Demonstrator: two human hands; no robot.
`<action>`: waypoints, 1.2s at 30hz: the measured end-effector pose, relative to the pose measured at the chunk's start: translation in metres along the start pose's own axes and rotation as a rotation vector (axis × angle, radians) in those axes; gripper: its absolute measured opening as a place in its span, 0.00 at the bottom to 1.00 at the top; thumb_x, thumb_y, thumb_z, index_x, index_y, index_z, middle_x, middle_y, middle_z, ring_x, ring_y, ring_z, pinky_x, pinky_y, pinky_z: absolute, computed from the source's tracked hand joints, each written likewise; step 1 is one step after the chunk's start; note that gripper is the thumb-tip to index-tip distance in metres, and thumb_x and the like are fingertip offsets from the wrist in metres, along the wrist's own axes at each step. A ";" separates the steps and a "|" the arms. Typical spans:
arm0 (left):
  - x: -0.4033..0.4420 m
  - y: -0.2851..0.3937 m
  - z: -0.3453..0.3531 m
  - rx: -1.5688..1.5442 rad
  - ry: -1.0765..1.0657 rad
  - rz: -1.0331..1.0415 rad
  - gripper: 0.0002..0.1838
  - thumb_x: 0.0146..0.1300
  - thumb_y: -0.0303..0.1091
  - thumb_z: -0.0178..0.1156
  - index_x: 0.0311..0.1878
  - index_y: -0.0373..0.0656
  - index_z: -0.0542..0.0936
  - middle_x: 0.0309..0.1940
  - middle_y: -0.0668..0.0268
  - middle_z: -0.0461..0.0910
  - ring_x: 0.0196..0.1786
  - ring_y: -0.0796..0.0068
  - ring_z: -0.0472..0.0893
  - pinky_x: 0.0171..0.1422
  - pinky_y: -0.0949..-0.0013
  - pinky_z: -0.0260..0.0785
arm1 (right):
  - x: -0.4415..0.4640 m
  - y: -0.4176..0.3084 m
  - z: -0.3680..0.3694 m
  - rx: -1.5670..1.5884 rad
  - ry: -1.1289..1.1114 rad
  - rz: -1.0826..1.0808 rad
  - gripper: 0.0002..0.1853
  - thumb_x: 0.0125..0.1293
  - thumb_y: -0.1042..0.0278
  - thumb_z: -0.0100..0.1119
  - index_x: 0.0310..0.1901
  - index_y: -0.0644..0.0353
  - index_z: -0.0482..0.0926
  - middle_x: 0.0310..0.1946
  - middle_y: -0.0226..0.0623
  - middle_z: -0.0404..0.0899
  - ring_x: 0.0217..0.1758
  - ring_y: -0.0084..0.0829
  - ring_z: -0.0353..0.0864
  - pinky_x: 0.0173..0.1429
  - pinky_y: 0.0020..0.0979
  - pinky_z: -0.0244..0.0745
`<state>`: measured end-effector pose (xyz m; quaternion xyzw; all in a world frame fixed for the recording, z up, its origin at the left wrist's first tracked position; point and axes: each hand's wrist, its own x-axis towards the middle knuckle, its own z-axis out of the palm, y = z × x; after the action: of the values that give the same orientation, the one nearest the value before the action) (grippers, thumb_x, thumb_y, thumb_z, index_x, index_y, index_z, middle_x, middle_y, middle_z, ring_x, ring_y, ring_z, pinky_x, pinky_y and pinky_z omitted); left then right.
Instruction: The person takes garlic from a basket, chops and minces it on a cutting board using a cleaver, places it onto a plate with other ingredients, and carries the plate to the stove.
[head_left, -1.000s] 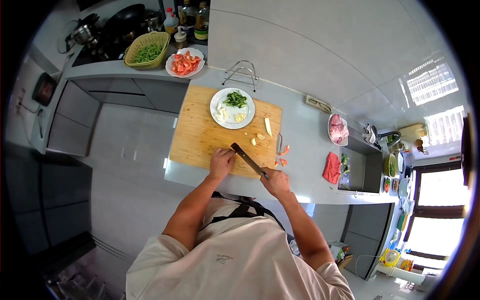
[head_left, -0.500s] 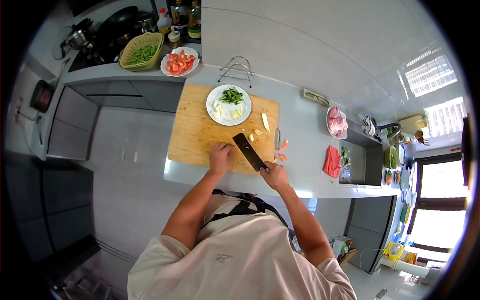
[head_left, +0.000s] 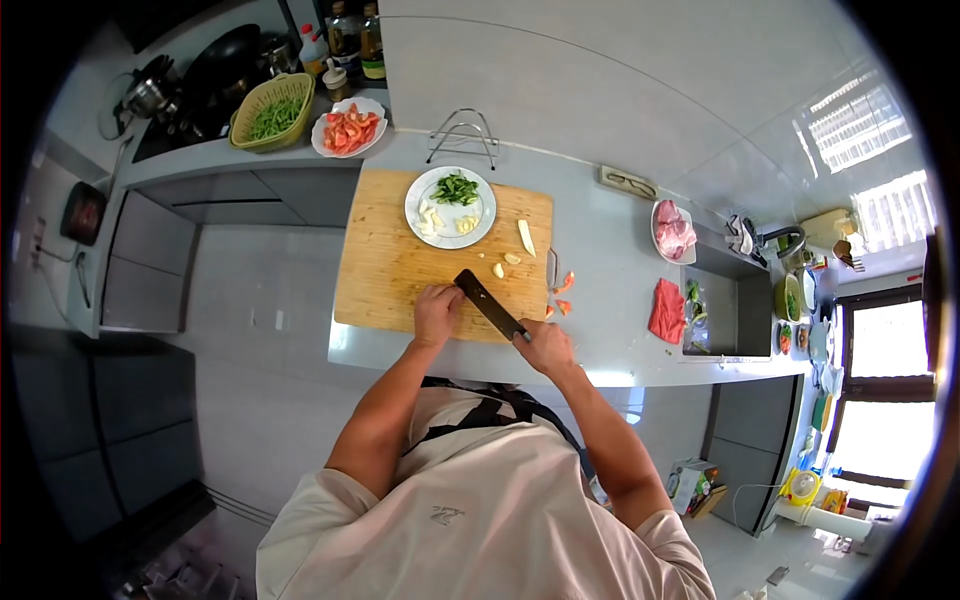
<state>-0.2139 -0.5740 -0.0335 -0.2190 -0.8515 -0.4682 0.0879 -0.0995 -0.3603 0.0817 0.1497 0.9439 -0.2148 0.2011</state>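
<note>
Grey wall (head_left: 560, 80) is backing a countertop (head_left: 610, 265) bearing a wooden board (head_left: 390, 270). Over it a knife (head_left: 487, 304) is slanting, tip pointing leftward and away; the right hand (head_left: 546, 348) is clasping its near end, the left hand (head_left: 437, 312) curling beside it, hold unclear.

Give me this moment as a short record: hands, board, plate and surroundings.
right hand: gripping the cleaver
left hand: over the cutting board, close to the cleaver's far end; anything held is hidden
plate: on the board; holds chopped greens and pale pieces
loose on board: pale strip, small pale bits
counter, right of board: red pieces
beside sink: raw meat in a white dish
far left: basket of green pods, white bowl of cut red pieces
</note>
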 end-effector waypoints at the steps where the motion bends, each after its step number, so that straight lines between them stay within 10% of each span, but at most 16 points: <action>1: 0.001 0.000 -0.001 -0.007 -0.004 -0.001 0.06 0.63 0.21 0.67 0.43 0.38 0.89 0.38 0.58 0.87 0.44 0.52 0.84 0.50 0.54 0.78 | 0.002 0.003 0.001 0.006 -0.015 0.007 0.15 0.70 0.50 0.60 0.50 0.47 0.87 0.37 0.47 0.89 0.44 0.51 0.89 0.48 0.53 0.83; 7: 0.016 -0.013 -0.021 -0.174 0.067 -0.225 0.07 0.71 0.27 0.66 0.49 0.40 0.87 0.43 0.57 0.86 0.44 0.55 0.84 0.51 0.57 0.77 | -0.008 0.020 -0.004 -0.081 0.243 -0.285 0.16 0.67 0.56 0.66 0.55 0.42 0.89 0.32 0.33 0.88 0.39 0.39 0.90 0.44 0.46 0.81; 16: 0.053 0.007 -0.031 0.027 -0.466 0.098 0.24 0.54 0.54 0.81 0.49 0.50 0.91 0.44 0.67 0.83 0.52 0.59 0.81 0.55 0.59 0.76 | -0.006 0.029 -0.002 -0.296 0.488 -0.598 0.16 0.66 0.66 0.66 0.53 0.35 0.91 0.28 0.20 0.85 0.37 0.26 0.85 0.51 0.35 0.74; 29: 0.042 -0.018 -0.005 -0.045 -0.301 0.073 0.06 0.65 0.37 0.74 0.40 0.48 0.89 0.40 0.64 0.78 0.49 0.59 0.79 0.53 0.58 0.74 | -0.026 0.050 -0.008 -0.333 0.504 -0.589 0.16 0.61 0.68 0.70 0.50 0.39 0.92 0.31 0.18 0.86 0.34 0.25 0.81 0.44 0.35 0.68; 36: 0.044 -0.027 -0.019 -0.110 -0.379 -0.126 0.12 0.68 0.33 0.70 0.53 0.43 0.88 0.48 0.59 0.83 0.55 0.55 0.82 0.59 0.56 0.77 | -0.036 0.064 0.007 0.335 0.308 -0.194 0.12 0.68 0.61 0.70 0.50 0.51 0.90 0.28 0.29 0.85 0.28 0.26 0.82 0.41 0.35 0.74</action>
<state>-0.2666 -0.5893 -0.0278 -0.2542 -0.8380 -0.4689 -0.1154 -0.0425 -0.3159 0.0695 0.1205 0.9246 -0.3613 0.0056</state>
